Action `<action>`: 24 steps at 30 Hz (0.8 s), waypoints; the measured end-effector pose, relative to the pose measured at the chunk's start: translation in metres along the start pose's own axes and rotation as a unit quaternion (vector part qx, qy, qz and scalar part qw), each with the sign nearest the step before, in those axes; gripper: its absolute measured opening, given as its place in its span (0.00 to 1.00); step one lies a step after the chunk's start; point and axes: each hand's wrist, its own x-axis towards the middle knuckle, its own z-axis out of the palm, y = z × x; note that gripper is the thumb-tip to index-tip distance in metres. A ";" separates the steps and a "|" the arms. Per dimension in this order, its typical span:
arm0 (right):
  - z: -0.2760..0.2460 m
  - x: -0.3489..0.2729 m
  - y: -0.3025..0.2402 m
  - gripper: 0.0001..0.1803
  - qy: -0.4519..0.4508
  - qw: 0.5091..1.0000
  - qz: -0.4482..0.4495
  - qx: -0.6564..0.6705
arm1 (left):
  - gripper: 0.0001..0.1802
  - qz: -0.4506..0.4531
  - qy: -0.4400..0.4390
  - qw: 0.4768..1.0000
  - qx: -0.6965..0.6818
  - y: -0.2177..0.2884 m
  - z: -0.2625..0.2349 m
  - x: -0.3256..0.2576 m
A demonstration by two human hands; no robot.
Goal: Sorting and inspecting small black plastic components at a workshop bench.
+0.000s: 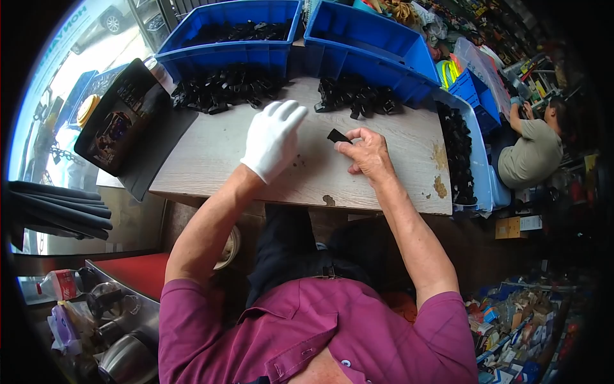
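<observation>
A small black plastic part (337, 136) is pinched between the thumb and fingers of my bare right hand (369, 155), just above the table. To its left, my left hand (274, 139) wears a white glove and is raised over the tabletop. Its fingers are loosely bent and a little apart, with nothing visible in them; the palm side is hidden. Beyond the left hand lies a heap of black parts (224, 88). A second heap of black parts (359, 97) sits beyond my right hand. Both heaps rest on the pale wooden table (211, 153).
Two blue bins (230, 54) (374, 61) stand along the far edge; the left one contains black parts. A dark propped-up case (121, 125) is at the left. At the right is a light-blue tub (480, 160) of black parts. Farther right, another person (531, 150) sits.
</observation>
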 end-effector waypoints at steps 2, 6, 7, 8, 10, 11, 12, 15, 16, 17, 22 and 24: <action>-0.010 -0.005 0.004 0.21 -0.002 0.992 0.032 0.123 | 0.23 -0.027 0.018 0.995 0.089 -0.025 -0.013 -0.003; -0.042 -0.010 0.014 0.22 0.025 0.983 0.052 0.177 | 0.25 -0.062 -0.087 0.974 0.200 -0.071 -0.018 -0.027; -0.054 -0.010 0.017 0.21 0.052 0.982 0.056 0.173 | 0.25 -0.057 -0.092 0.976 0.191 -0.072 -0.018 -0.029; -0.069 -0.008 0.023 0.19 0.088 0.976 0.064 0.189 | 0.26 -0.053 -0.096 0.977 0.181 -0.068 -0.018 -0.030; -0.104 -0.001 0.033 0.17 0.162 0.959 0.072 0.219 | 0.25 -0.055 -0.101 0.983 0.145 -0.056 -0.017 -0.031; -0.126 0.002 0.040 0.15 0.209 0.951 0.065 0.218 | 0.24 -0.048 -0.101 0.985 0.132 -0.050 -0.018 -0.029; -0.146 0.004 0.043 0.14 0.261 0.936 0.062 0.226 | 0.22 -0.043 -0.092 0.988 0.112 -0.044 -0.018 -0.027; -0.202 0.012 0.056 0.15 0.444 0.864 0.074 0.225 | 0.19 -0.016 -0.065 0.993 0.098 -0.035 -0.019 -0.016; -0.206 0.013 0.055 0.19 0.472 0.849 0.078 0.223 | 0.17 -0.025 -0.050 0.994 0.090 -0.035 -0.020 -0.015; -0.206 0.014 0.056 0.19 0.471 0.850 0.077 0.223 | 0.17 -0.026 -0.049 0.994 0.090 -0.037 -0.017 -0.015; -0.164 0.023 0.044 0.28 0.325 0.935 0.067 0.128 | 0.15 -0.010 -0.058 0.997 0.056 -0.038 0.001 -0.012; -0.152 0.032 0.041 0.30 0.280 0.951 0.055 0.119 | 0.14 -0.013 -0.091 0.994 0.055 -0.029 0.004 -0.004</action>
